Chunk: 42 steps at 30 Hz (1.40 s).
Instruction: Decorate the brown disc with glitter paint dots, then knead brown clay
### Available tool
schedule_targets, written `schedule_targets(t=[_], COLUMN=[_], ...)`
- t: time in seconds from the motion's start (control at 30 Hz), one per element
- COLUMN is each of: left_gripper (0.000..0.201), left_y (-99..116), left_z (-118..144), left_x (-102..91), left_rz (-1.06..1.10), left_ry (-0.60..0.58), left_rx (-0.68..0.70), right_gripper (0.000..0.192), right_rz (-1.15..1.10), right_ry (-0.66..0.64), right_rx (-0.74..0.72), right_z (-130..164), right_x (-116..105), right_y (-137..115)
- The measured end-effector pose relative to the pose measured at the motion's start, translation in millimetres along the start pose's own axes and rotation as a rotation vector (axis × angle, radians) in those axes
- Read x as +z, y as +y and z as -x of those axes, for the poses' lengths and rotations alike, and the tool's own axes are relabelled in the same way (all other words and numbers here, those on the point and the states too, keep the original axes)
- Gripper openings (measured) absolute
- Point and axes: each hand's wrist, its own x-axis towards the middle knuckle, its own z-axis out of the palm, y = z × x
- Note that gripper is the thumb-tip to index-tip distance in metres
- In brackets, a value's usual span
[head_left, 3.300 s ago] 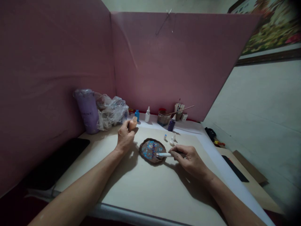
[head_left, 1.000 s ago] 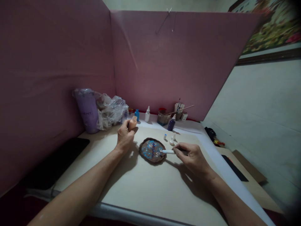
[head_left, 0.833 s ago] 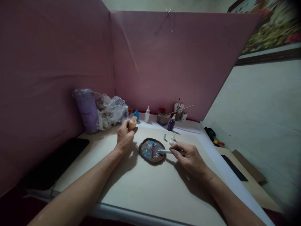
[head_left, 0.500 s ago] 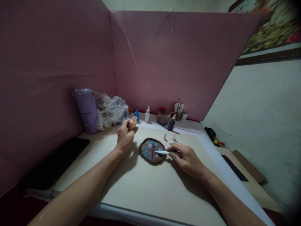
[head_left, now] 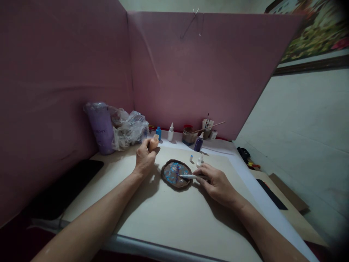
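Note:
A round brown disc (head_left: 166, 178) with blue, purple and pale dabs on its face lies in the middle of the beige mat (head_left: 174, 214). My right hand (head_left: 216, 185) grips a thin white-tipped tool (head_left: 188, 176), whose tip rests over the disc's middle. My left hand (head_left: 144, 158) rests on the mat just left of the disc and is closed around a small peach-coloured bottle (head_left: 153, 142), held upright. Two small white caps (head_left: 199, 161) and a smaller cap (head_left: 191, 158) sit just behind my right hand.
Along the pink partition stand a blue bottle (head_left: 158, 133), a white dropper bottle (head_left: 171, 132), a dark purple bottle (head_left: 199, 144), a paint pot (head_left: 188, 136) and a brush holder (head_left: 207, 131). A purple cup (head_left: 100, 128) and crumpled plastic bag (head_left: 129, 129) sit back left. A black pad (head_left: 62, 187) lies left.
My right hand slid the white tool leftward, so its tip went from the disc's right rim to over its middle. My left hand and the peach bottle stayed put.

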Motion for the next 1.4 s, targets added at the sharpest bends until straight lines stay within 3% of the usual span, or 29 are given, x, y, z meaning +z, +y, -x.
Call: schedule_targets(t=[0.37, 0.57, 0.83, 1.4], left_gripper=[0.022, 0.02, 0.02, 0.021], left_y=[-1.2, 0.7, -0.8, -2.1], left_z=[0.2, 0.6, 0.5, -0.2], left_x=[0.4, 0.3, 0.5, 0.4], left_rz=[0.002, 0.003, -0.001, 0.005], left_ry=[-0.007, -0.008, -0.003, 0.001], left_rx=[-0.011, -0.006, -0.011, -0.002], right_gripper=[0.032, 0.034, 0.011, 0.01], right_rz=[0.001, -0.025, -0.037, -0.085], right_ry=[0.001, 0.004, -0.012, 0.003], right_rx=[-0.062, -0.071, -0.041, -0.041], right_z=[1.4, 1.1, -0.3, -0.5], right_x=[2.7, 2.7, 0.7, 3.0], right_y=[0.1, -0.1, -5.1, -1.7])
